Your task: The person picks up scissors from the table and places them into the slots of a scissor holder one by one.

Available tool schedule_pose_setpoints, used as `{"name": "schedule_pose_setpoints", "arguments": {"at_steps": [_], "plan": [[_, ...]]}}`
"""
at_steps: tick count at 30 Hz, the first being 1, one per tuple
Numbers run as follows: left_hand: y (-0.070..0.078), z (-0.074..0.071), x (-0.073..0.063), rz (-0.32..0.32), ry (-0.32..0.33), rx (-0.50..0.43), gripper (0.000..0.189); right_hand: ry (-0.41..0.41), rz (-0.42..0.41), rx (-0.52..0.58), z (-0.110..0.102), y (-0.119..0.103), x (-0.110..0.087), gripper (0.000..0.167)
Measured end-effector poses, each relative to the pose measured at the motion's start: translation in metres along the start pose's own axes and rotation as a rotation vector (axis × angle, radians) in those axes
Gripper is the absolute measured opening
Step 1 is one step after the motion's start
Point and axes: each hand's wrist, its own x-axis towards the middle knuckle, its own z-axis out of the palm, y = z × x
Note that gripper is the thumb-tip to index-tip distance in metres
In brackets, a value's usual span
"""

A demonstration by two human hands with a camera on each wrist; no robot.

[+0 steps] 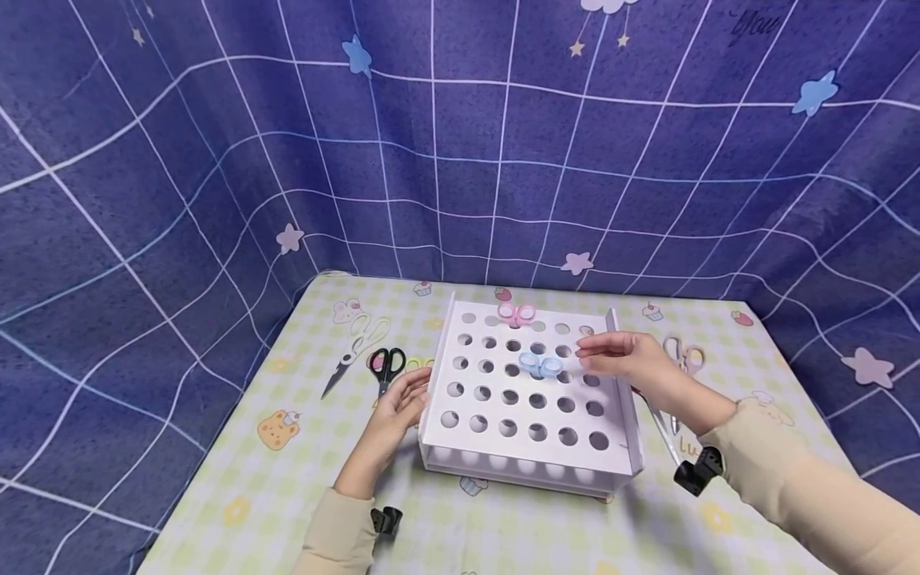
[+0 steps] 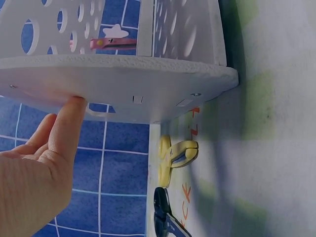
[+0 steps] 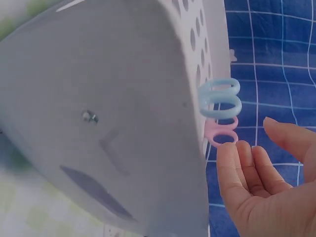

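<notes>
A white rack (image 1: pixel 517 447) with rows of round holes stands on the table. Blue-handled scissors (image 1: pixel 541 366) sit in a middle hole, handles up, and pink-handled scissors (image 1: pixel 516 315) sit in the back row. My left hand (image 1: pixel 395 411) touches the rack's left side panel (image 2: pixel 113 84) with an extended digit; its other fingers are partly hidden in the left wrist view. Over the rack's right part, my right hand (image 1: pixel 621 359) holds nothing, its thumb and fingers apart. In the right wrist view its fingertips appear close to the pink loops; contact is unclear.
Left of the rack lie white-handled scissors (image 1: pixel 346 359) with a dark blade, black-handled scissors (image 1: pixel 384 383) and yellow-handled scissors (image 2: pixel 165 163). More scissors (image 1: pixel 661 423) lie to the right, partly behind my right arm. A blue gridded curtain (image 1: pixel 467 176) hangs behind the table.
</notes>
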Motion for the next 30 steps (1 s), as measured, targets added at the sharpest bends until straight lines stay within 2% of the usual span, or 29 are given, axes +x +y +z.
{"name": "schedule_pose_setpoints", "arguments": {"at_steps": [3, 9, 16, 22, 26, 30], "plan": [[0.0, 0.0, 0.0, -0.001, 0.003, -0.001, 0.049, -0.003, -0.007, 0.016, -0.006, -0.003, -0.004, 0.044], [-0.001, -0.001, 0.0, 0.0, 0.0, 0.008, 0.049, 0.053, -0.026, 0.019, -0.022, -0.007, -0.011, 0.024], [0.0, -0.001, 0.0, 0.008, -0.009, 0.006, 0.049, 0.096, -0.051, 0.137, -0.038, -0.002, -0.016, 0.022], [0.0, -0.001, 0.0, 0.008, -0.005, 0.006, 0.048, 0.097, -0.135, 0.194, -0.052, 0.008, -0.017, 0.024], [0.0, -0.001, 0.0, 0.007, 0.003, 0.011, 0.048, 0.096, -0.174, 0.211, -0.062, 0.017, -0.016, 0.026], [0.0, -0.001, -0.001, 0.01, 0.002, 0.005, 0.049, 0.113, -0.168, 0.21, -0.067, 0.029, -0.015, 0.026]]}}
